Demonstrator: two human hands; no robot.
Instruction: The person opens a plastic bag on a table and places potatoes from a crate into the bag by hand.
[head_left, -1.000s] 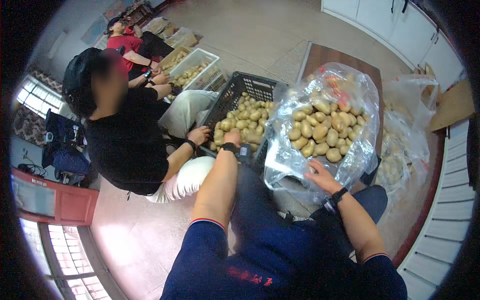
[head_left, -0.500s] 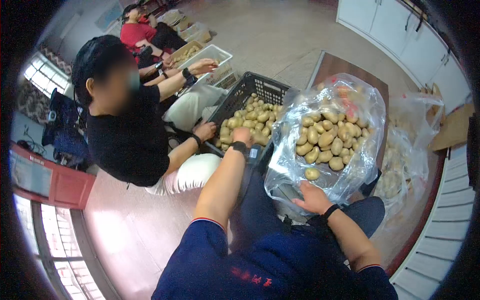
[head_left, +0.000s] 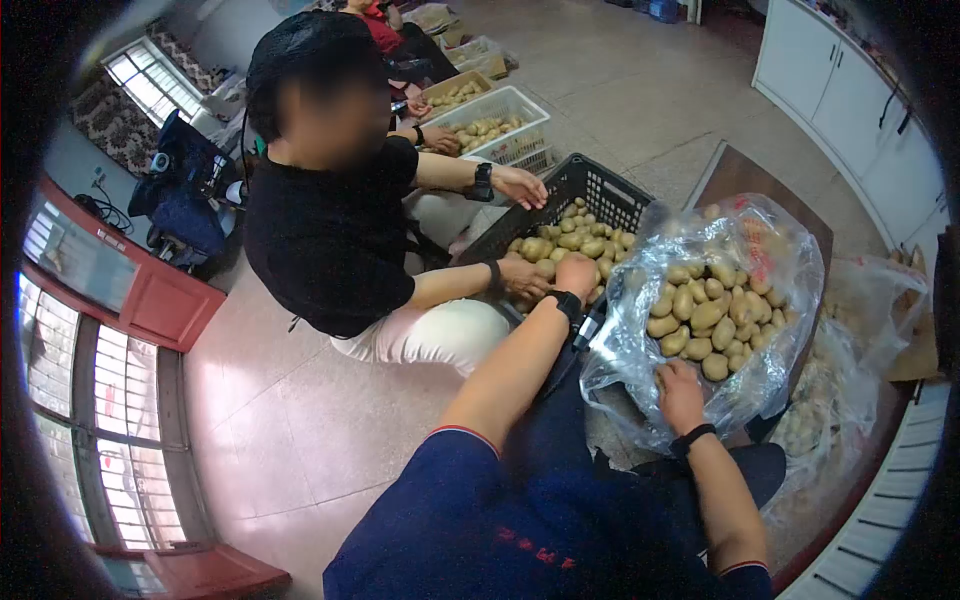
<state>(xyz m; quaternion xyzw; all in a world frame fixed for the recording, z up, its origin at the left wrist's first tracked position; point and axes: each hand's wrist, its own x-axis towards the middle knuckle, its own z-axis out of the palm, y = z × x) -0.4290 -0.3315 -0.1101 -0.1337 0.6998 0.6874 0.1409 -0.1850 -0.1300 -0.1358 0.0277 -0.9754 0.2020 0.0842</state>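
Note:
My left hand (head_left: 576,272) reaches down into the black plastic crate (head_left: 622,200), knuckles up and fingers bent among the potatoes (head_left: 568,240); what is in its grip is hidden. In the clear plastic bag (head_left: 625,350), my right hand (head_left: 682,398) has its fingers curled at the near edge of a potato heap (head_left: 722,315). It seems closed over a single potato, mostly covered by the hand. Across the crate a co-worker's hand (head_left: 524,276) touches potatoes close to my left hand, and their other hand (head_left: 522,187) is over the crate's far rim.
The bag rests on a brown board (head_left: 765,190). To the right stands another clear bag (head_left: 815,415) with potatoes. A white crate (head_left: 535,115) of potatoes and a cardboard box (head_left: 480,82) lie beyond the co-worker. White cabinets (head_left: 800,60) line the far right.
My view has shifted left. My right hand has moved onto the spot where a loose potato lay in the bag. The co-worker has leaned in, one hand now among the crate's potatoes.

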